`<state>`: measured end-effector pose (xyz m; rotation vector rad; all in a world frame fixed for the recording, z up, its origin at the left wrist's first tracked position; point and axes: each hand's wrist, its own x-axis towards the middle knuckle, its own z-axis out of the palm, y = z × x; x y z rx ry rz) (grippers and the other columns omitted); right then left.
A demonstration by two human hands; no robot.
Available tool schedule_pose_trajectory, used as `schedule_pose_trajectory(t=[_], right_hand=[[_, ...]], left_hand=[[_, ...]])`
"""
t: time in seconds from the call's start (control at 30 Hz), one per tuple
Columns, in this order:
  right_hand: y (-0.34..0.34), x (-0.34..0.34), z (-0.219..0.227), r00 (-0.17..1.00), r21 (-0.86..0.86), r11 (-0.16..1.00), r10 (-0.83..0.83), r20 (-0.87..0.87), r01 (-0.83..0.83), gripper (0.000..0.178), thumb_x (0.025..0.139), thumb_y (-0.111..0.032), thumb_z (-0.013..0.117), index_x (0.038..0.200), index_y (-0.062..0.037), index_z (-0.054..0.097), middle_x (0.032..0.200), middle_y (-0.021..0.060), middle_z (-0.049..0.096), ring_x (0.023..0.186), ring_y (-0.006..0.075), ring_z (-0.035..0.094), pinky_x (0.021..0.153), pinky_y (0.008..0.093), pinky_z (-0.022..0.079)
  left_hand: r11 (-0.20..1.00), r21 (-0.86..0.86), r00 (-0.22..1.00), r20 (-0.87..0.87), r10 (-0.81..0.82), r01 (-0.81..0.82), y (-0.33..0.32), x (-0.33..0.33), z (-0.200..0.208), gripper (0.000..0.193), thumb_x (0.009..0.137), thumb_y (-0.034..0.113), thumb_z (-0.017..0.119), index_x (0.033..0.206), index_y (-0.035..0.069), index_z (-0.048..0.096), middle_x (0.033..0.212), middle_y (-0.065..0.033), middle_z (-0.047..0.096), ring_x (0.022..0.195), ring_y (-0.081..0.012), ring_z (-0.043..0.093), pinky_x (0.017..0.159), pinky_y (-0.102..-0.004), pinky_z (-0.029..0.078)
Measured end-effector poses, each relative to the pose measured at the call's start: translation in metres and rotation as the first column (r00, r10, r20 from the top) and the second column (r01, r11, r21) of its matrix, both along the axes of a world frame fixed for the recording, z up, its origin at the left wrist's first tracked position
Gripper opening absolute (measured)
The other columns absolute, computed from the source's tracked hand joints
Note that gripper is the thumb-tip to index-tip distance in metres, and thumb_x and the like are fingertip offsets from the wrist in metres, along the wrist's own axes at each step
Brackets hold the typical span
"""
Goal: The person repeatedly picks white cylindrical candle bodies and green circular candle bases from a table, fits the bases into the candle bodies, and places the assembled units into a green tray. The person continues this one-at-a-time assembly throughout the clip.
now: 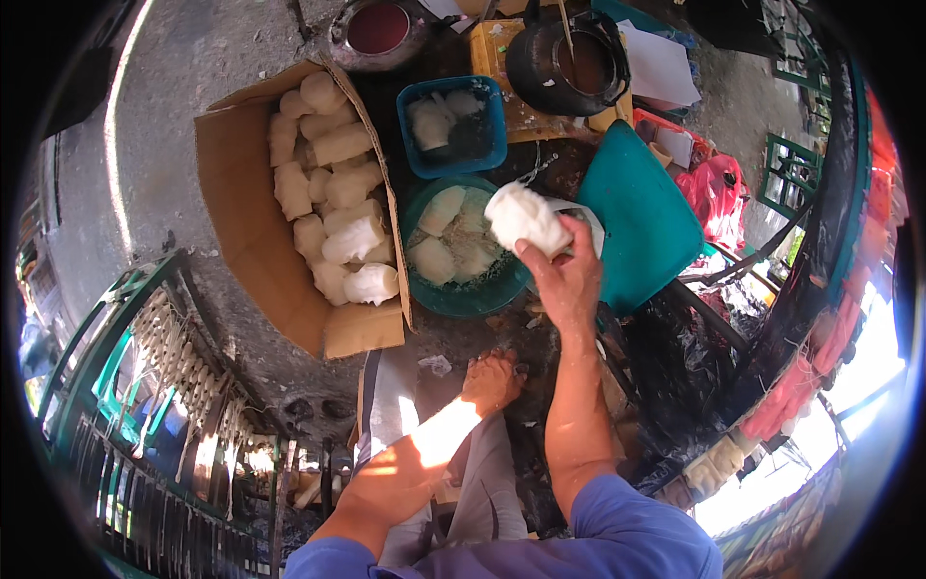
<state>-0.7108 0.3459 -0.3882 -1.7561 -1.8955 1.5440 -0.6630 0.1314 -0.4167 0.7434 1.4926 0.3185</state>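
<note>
My right hand [567,275] is closed around a thick white cylinder [526,220] with a rough, lumpy surface; what it is made of I cannot tell. It is held just above the right rim of a round teal basin [424,295]. Several white lumps [433,261] and shreds lie in that basin. My left hand [493,380] hangs low over my knees, near the basin's front, with loosely bent fingers and nothing visible in them. Left of the basin, an open cardboard box [246,207] holds many similar white cylinders [353,237].
Behind the basin stands a blue square tub [403,125] with white pieces. Farther back are a blackened pot [533,72] with a stick in it and a kettle [338,48]. A teal lid-like panel [641,217] leans right, beside a pink plastic bag [716,201]. Metal railings [106,482] flank the left.
</note>
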Motion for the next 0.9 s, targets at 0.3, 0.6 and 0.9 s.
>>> schedule_pose_trajectory(t=[0.3,0.6,0.9], right_hand=[[-0.072,0.019,-0.136,0.925,0.430,0.847,0.169,0.339,-0.312,0.059,0.087,-0.028,0.084,0.136,-0.0053,0.060,0.126,0.0221,0.064,0.091,0.0375,0.073,0.076,0.0457,0.060],[-0.082,0.026,-0.170,0.541,0.046,0.682,0.535,0.649,-0.730,0.057,0.092,-0.021,0.070,0.147,-0.0084,0.059,0.157,0.0293,0.045,0.078,0.0430,0.074,0.066,0.0479,0.061],[-0.042,0.009,-0.151,0.457,-0.295,0.683,0.689,0.562,-0.668,0.037,0.088,-0.015,0.070,0.123,-0.0049,0.071,0.134,0.0265,0.065,0.102,0.0419,0.074,0.082,0.0511,0.060]], left_hand=[[0.966,0.160,0.966,-0.192,-0.172,0.204,-0.033,0.029,-0.026,0.047,0.096,0.032,0.058,0.130,-0.001,0.063,0.133,-0.0255,0.063,0.127,-0.0434,0.060,0.109,-0.0604,0.047],[0.974,0.009,0.974,0.023,-0.227,0.227,-0.015,0.019,-0.015,0.053,0.094,0.034,0.061,0.134,-0.001,0.060,0.136,-0.0266,0.061,0.129,-0.0450,0.058,0.109,-0.0624,0.046],[0.991,0.088,0.988,-0.128,-0.088,0.100,-0.031,0.029,-0.018,0.057,0.091,0.040,0.067,0.131,0.000,0.062,0.125,-0.0290,0.065,0.117,-0.0447,0.065,0.102,-0.0570,0.052]])
